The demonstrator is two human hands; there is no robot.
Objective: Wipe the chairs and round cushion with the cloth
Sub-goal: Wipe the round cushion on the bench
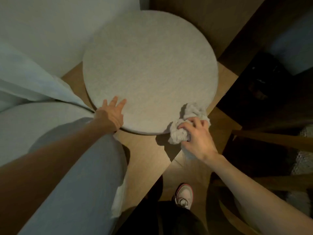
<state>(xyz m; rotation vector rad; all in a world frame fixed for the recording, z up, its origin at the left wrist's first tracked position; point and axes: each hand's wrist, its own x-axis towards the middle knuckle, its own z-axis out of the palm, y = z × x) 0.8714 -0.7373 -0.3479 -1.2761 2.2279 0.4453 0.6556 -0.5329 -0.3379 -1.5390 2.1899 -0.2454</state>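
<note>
Right hand (196,138) bunches the crumpled cloth (183,126) tight against the near right rim of the round cushion (149,72), set to scrub that edge I'd say, while the left hand (111,112) lies flat, fingers spread, on its near left side, seemingly pinning it steady.

Home living room: wood floor (144,150), pale curtain (33,78), round cushion (149,70), upholstered seat (25,129).

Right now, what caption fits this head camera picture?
Left hand rests on the round cushion; right hand grips a cloth at its edge.
</note>
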